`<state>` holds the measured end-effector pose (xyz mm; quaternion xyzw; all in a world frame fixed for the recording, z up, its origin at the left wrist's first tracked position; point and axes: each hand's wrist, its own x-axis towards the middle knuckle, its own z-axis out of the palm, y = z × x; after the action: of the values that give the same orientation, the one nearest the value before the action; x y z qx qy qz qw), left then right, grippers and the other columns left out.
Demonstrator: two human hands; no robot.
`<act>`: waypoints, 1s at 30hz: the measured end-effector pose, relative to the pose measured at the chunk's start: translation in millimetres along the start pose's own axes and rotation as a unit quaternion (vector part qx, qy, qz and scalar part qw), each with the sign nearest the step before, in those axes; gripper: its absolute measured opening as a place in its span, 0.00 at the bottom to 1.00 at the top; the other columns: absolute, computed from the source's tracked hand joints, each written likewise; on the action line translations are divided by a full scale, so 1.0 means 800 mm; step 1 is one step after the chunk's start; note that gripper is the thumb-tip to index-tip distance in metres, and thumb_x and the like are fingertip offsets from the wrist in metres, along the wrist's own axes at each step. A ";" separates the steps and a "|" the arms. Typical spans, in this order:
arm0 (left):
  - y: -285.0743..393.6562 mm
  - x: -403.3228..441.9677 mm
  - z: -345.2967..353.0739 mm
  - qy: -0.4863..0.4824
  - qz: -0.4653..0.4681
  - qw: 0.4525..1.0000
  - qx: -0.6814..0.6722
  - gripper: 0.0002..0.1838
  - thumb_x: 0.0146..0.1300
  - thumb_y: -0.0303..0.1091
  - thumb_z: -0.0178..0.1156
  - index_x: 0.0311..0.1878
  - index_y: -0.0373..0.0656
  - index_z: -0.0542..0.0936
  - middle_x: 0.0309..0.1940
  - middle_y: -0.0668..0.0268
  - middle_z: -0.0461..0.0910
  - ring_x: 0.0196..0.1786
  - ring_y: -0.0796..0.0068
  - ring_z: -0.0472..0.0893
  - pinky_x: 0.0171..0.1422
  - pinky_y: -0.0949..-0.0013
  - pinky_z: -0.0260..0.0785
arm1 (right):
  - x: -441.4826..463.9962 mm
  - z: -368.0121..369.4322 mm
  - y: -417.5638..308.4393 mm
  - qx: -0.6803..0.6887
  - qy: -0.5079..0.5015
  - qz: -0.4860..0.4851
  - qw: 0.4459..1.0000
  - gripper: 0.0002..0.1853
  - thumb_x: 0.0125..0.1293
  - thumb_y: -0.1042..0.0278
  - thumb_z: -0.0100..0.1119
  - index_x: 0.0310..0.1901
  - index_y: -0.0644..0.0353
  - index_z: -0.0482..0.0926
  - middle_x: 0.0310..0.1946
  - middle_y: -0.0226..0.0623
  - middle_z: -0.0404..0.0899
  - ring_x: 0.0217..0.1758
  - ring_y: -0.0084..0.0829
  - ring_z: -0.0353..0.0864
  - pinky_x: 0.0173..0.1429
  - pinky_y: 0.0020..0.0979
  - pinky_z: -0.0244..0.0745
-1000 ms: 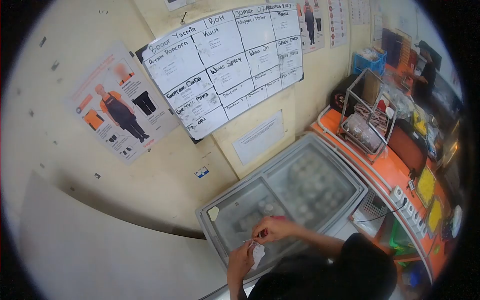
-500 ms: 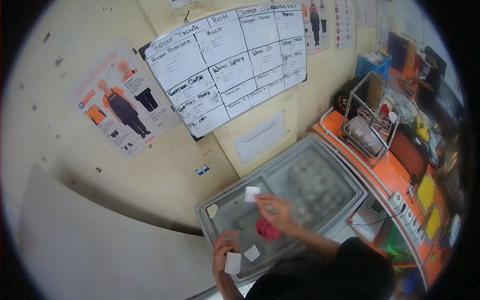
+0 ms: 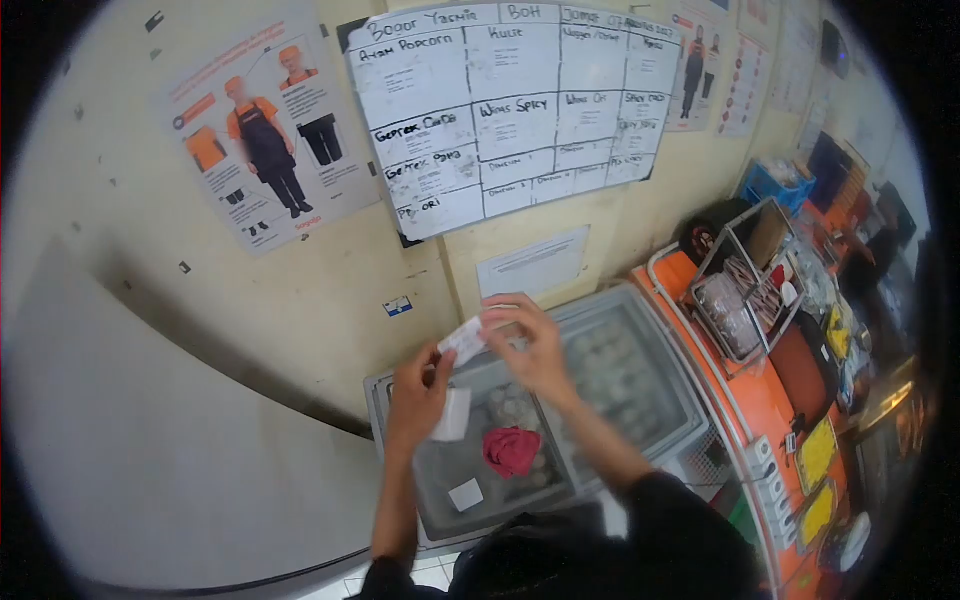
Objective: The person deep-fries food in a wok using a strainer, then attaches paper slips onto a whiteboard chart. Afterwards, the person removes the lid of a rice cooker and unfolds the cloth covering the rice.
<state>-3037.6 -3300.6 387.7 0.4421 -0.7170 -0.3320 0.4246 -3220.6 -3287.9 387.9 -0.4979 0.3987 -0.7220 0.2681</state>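
Observation:
My left hand [image 3: 418,398] pinches one end of a small white paper slip [image 3: 462,341] with faint marks on it. A thicker white block, perhaps a stack or roll of slips [image 3: 455,414], sits against the same hand's palm side. My right hand [image 3: 532,345] has its thumb and fingertips at the slip's other end. Both hands are raised above a grey chest freezer [image 3: 645,440] with a glass top. On the glass below lie a crumpled pink-red cloth [image 3: 511,452] and a loose white slip [image 3: 466,494].
Round pale items show blurrily through the freezer glass. Behind it, the wall carries a whiteboard [image 3: 520,120] and a poster [image 3: 265,140]. To the right, an orange counter [image 3: 690,330] bears a metal-framed rack [image 3: 740,290], a power strip [image 3: 775,500] and yellow trays [image 3: 817,465].
My hands have come together and up, the slip now between them. Before, my right hand was apart with a white slip near its fingertips. The view has shifted, too.

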 end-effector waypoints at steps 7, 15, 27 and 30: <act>0.091 0.190 -0.081 0.057 0.193 0.967 0.157 0.15 0.68 0.38 0.60 0.34 0.34 0.73 0.19 0.54 0.69 0.19 0.65 0.65 0.27 0.62 0.60 | 0.198 0.035 -0.021 -0.098 -0.063 -0.209 0.971 0.05 0.63 0.71 0.65 0.36 0.61 0.82 0.36 0.32 0.81 0.41 0.20 0.76 0.38 0.24 0.66; 0.146 0.325 -0.087 0.094 0.272 0.953 0.097 0.16 0.66 0.40 0.61 0.38 0.31 0.79 0.20 0.57 0.73 0.21 0.67 0.68 0.31 0.64 0.64 | 0.331 0.074 -0.043 -0.082 -0.029 -0.197 0.977 0.09 0.62 0.67 0.67 0.36 0.65 0.83 0.27 0.31 0.81 0.30 0.19 0.75 0.31 0.23 0.65; 0.145 0.358 -0.057 0.284 0.231 0.918 0.154 0.16 0.60 0.43 0.65 0.34 0.35 0.85 0.18 0.60 0.78 0.21 0.64 0.77 0.32 0.64 0.68 | 0.377 0.098 -0.042 -0.147 0.055 -0.359 0.920 0.07 0.55 0.69 0.71 0.29 0.64 0.84 0.31 0.36 0.79 0.34 0.32 0.75 0.38 0.32 0.67; 0.141 0.357 -0.055 0.295 0.213 0.920 0.143 0.16 0.60 0.43 0.65 0.34 0.36 0.85 0.17 0.60 0.77 0.21 0.63 0.77 0.32 0.63 0.68 | 0.379 0.099 -0.037 -0.165 0.051 -0.363 0.916 0.07 0.56 0.69 0.69 0.29 0.64 0.83 0.33 0.38 0.77 0.40 0.39 0.75 0.46 0.36 0.70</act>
<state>-3109.0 -3523.1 592.1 0.4134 -0.6762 0.0179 0.6096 -3255.5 -3534.3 581.1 -0.6079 0.3171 -0.7182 -0.1189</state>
